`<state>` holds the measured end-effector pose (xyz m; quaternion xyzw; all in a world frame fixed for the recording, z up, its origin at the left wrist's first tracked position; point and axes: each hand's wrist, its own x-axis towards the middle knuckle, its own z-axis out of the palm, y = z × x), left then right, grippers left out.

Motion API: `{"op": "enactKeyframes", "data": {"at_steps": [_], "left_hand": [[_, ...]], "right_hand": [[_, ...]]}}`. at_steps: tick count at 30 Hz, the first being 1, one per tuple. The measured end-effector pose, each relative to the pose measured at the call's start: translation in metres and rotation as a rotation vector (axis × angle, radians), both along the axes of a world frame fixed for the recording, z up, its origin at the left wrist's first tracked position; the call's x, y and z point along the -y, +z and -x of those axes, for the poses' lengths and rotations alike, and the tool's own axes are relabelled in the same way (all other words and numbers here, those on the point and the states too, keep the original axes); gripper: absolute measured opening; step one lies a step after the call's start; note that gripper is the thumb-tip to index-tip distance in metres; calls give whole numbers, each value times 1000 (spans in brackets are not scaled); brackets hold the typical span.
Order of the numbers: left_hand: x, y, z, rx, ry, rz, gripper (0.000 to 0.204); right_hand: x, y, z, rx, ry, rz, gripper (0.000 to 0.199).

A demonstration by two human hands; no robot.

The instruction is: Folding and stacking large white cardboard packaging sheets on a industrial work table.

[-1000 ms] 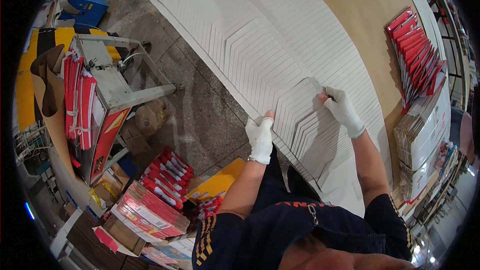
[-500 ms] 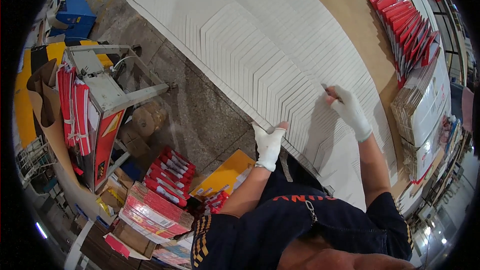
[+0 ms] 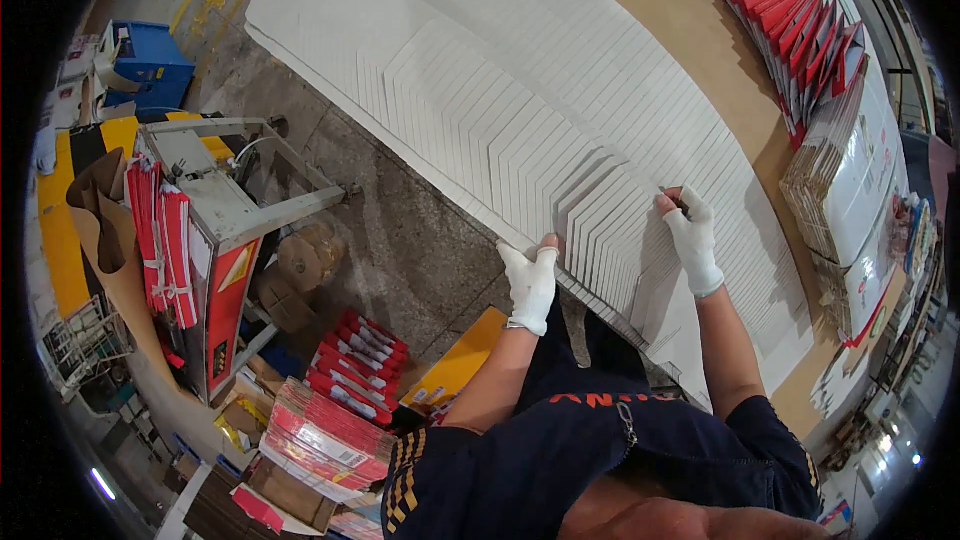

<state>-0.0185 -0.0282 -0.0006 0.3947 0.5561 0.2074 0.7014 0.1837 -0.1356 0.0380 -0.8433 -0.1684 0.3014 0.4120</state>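
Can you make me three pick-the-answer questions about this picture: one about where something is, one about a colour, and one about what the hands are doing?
1. Where is the blue bin?
A. on the floor, far left
B. on the table
C. in a hand

2. What colour are the gloves?
A. black
B. white
C. green

3. What is the left hand doing?
A. hanging free
B. holding a cup
C. pressing the white card sheets

Answers: 1 A, it sits on the floor at upper left. 2 B, both the left and right hand wear white. 3 C, it rests at the sheets' near edge.
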Motion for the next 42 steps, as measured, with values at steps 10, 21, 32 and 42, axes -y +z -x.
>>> {"op": "enactKeyframes", "data": {"at_steps": [10,21,32,42], "left_hand": [[0,-2,2,-35,-7,-18,88],[-11,21,10,-595,-149,-1018,79],[11,5,18,566,-575,198,70],[118,-10,18,868,-295,291,100]], "right_hand": [[-12,9,-2,58,84,68,19],[10,1,-8,-100,36,-137,17],[3,6,-5,170,202,-184,18],[262,42,14,811,221,105,47]]}}
